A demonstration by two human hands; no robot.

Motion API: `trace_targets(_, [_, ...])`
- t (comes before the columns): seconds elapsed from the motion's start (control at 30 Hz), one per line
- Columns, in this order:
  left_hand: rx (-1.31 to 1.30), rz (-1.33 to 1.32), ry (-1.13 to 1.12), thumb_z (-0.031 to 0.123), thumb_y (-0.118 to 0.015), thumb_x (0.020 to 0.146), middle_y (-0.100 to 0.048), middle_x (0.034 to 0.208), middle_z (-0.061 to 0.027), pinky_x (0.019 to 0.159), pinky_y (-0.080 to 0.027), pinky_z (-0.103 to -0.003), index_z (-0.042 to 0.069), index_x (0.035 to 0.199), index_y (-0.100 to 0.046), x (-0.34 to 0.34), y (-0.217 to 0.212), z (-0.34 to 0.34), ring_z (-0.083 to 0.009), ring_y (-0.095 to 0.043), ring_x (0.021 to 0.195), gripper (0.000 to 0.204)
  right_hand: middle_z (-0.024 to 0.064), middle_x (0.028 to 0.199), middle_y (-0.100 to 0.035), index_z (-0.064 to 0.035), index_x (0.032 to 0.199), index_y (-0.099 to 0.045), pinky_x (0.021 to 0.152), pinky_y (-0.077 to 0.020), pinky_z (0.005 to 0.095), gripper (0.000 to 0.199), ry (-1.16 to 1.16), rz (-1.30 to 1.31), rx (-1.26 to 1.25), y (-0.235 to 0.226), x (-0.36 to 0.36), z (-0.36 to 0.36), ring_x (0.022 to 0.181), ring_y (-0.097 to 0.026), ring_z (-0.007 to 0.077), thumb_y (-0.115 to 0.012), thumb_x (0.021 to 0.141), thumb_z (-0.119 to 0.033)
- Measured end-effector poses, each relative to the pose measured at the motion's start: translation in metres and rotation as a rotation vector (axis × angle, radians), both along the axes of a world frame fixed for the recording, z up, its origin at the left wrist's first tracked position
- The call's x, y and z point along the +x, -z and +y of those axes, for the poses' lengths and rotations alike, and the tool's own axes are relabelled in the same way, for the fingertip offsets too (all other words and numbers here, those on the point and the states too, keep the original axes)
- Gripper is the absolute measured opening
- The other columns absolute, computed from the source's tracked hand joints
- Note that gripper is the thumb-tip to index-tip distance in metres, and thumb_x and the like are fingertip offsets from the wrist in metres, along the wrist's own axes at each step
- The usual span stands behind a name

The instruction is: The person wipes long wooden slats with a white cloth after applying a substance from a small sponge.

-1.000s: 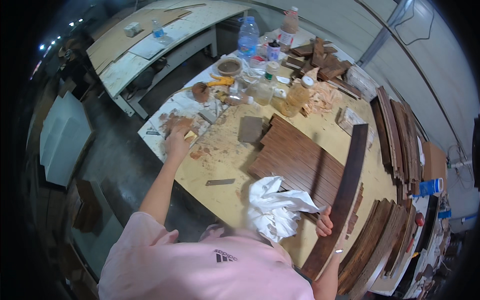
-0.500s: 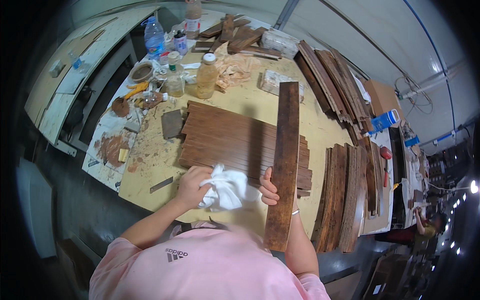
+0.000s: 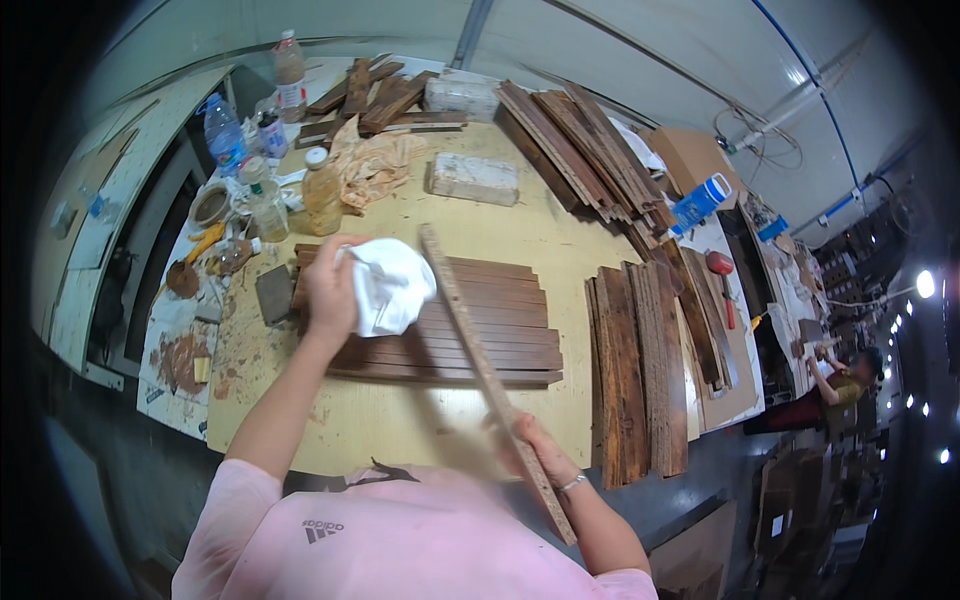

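A bunched white cloth (image 3: 388, 288) is gripped in my left hand (image 3: 333, 287), beside the far part of a long wooden plank (image 3: 462, 318). My right hand (image 3: 537, 446) is wrapped round the plank's near part and holds it up on edge, so its narrow, lighter side with small holes shows. Whether the cloth touches the plank's face I cannot tell. Beneath both lies a row of dark brown planks (image 3: 490, 325) set side by side on the pale yellow tabletop (image 3: 395, 440); my left hand and the cloth hide part of it.
Stacked planks (image 3: 640, 370) stand at the right, with more piled (image 3: 590, 150) behind. Bottles (image 3: 321, 180), a crumpled tan cloth (image 3: 370, 165) and a dark block (image 3: 275, 295) sit at the left. A wrapped white block (image 3: 474, 179) lies at the back. Another person (image 3: 845, 385) works far right.
The plank has turned from face-on to edge-on, and its far end has swung left. My left hand has moved the white cloth up and away from me, alongside it.
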State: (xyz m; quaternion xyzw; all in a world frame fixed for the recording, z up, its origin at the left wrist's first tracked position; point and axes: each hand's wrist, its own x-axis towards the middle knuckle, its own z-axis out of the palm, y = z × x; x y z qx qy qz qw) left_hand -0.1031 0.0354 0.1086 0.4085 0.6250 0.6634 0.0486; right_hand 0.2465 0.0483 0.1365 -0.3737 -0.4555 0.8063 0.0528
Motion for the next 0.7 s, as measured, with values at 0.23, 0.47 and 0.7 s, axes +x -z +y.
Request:
trace_targets(0.23, [-0.237,-0.049,0.25,-0.003,-0.048,0.085,-0.065,0.079,-0.0078,0.067,-0.047,-0.027,-0.003,0.092,-0.063,0.039,0.011,-0.052,-0.0122,-0.059,0.072,0.016,0.0216,0.111,-0.058,0.0087,0.112,-0.06,0.084,-0.0501,0.0396,0.061,0.505,-0.877,1.081,0.026,0.1,0.086,0.102,-0.06,0.031,-0.077,0.066,-0.028])
trace_targets(0.47, [-0.333,-0.059,0.256,-0.003,-0.048,0.083,-0.067,0.08,-0.0091,0.068,-0.048,-0.027,-0.004,0.093,-0.064,0.051,0.031,-0.078,-0.0134,-0.062,0.073,0.018,0.0195,0.108,-0.049,0.0047,0.111,-0.062,0.095,-0.0411,0.0439,0.047,0.569,-1.161,1.542,0.051,0.119,0.105,0.105,-0.046,0.0364,-0.072,0.069,-0.014])
trace_targets(0.7, [-0.335,-0.188,0.252,-0.004,-0.047,0.084,-0.067,0.086,-0.0099,0.076,-0.047,-0.027,-0.004,0.093,-0.064,0.059,0.024,-0.088,-0.0137,-0.062,0.081,0.019,0.0148,0.092,-0.054,-0.0036,0.089,-0.058,0.084,-0.0447,0.0442,0.023,0.19,-0.266,1.787,0.098,-0.04,0.046,0.089,-0.054,0.0329,-0.069,0.071,-0.012])
